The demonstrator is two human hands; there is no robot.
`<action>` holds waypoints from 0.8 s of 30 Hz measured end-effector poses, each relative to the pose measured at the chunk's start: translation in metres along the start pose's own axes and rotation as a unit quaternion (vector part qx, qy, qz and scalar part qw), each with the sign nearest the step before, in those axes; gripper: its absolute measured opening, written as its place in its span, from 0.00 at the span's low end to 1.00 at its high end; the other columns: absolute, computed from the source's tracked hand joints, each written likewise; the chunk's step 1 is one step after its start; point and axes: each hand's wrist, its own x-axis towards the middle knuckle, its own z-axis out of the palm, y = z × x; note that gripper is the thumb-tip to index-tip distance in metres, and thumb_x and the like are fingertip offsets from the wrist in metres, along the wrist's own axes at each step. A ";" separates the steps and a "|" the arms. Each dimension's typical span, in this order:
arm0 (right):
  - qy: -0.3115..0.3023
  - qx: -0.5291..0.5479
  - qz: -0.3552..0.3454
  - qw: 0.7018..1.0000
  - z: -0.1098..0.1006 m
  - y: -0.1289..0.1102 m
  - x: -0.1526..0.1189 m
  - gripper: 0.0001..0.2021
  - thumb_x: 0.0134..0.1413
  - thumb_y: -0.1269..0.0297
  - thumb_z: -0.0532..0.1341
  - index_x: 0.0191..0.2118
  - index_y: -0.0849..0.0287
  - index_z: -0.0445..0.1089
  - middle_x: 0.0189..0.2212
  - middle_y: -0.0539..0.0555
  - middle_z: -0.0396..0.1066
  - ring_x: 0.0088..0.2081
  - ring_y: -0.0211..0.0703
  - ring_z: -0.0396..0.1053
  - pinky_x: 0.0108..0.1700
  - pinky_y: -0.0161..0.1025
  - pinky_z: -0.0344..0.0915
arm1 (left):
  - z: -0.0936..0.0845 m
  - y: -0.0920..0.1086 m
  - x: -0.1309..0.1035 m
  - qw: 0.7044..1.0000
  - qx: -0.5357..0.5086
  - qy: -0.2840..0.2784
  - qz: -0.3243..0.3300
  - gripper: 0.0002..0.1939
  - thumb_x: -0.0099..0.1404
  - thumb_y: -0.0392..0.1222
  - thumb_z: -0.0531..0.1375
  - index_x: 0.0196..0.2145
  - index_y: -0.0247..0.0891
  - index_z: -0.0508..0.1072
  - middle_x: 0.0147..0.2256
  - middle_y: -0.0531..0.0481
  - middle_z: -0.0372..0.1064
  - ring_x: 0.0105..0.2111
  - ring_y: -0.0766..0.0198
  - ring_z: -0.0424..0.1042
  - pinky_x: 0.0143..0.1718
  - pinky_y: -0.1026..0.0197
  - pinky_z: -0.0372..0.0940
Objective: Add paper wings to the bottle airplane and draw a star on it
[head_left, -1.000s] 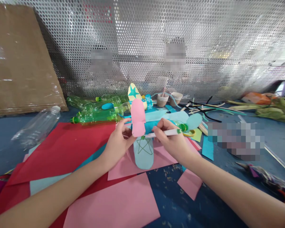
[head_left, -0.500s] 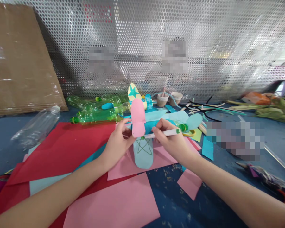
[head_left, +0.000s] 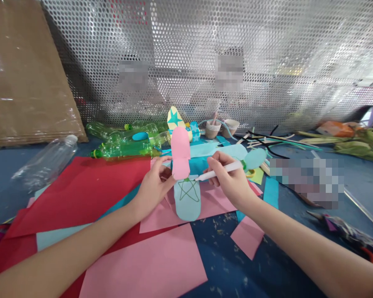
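Note:
My left hand [head_left: 152,184] is closed on the near end of a toy plane made from a bottle wrapped in blue paper [head_left: 197,165]. A rounded pink paper piece [head_left: 180,149] stands up at that end. Below it a light blue paper flap [head_left: 188,210] points toward me, with a star outlined on it in dark green. My right hand [head_left: 231,180] grips a white marker [head_left: 220,170] with a green end. Its tip is at the flap's upper edge, near the star; whether it touches cannot be made out. Part of the bottle is hidden behind my hands.
Red sheets [head_left: 90,190] and pink sheets [head_left: 149,265] cover the blue table at left and front. Green bottles [head_left: 127,147] and a clear bottle [head_left: 48,159] lie behind. Small pots [head_left: 213,129] stand by the perforated metal panel [head_left: 186,49]. Scissors [head_left: 368,253] lie at right.
My right hand has shifted slightly right and up, and the marker now slants more steeply, its tip a little right of before. My left hand keeps its hold on the toy plane.

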 end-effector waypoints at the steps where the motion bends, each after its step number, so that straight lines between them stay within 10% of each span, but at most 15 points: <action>1: -0.007 -0.020 -0.004 1.000 0.001 -0.001 -0.001 0.15 0.58 0.58 0.57 0.23 0.54 0.55 0.14 0.42 0.54 0.18 0.35 0.56 0.24 0.37 0.54 | 0.000 -0.001 0.000 1.000 -0.006 0.000 0.000 0.24 0.61 0.50 0.60 0.53 0.41 0.61 0.31 0.52 0.70 0.34 0.58 0.71 0.35 0.57 0.64; 24: -0.058 -0.133 -0.041 0.988 0.014 -0.006 -0.009 0.10 0.49 0.63 0.61 0.24 0.54 0.59 0.19 0.45 0.62 0.22 0.36 0.59 0.25 0.35 0.55 | 0.003 -0.003 0.000 1.000 -0.006 -0.003 0.012 0.24 0.61 0.50 0.60 0.52 0.42 0.60 0.35 0.51 0.71 0.34 0.58 0.72 0.34 0.57 0.63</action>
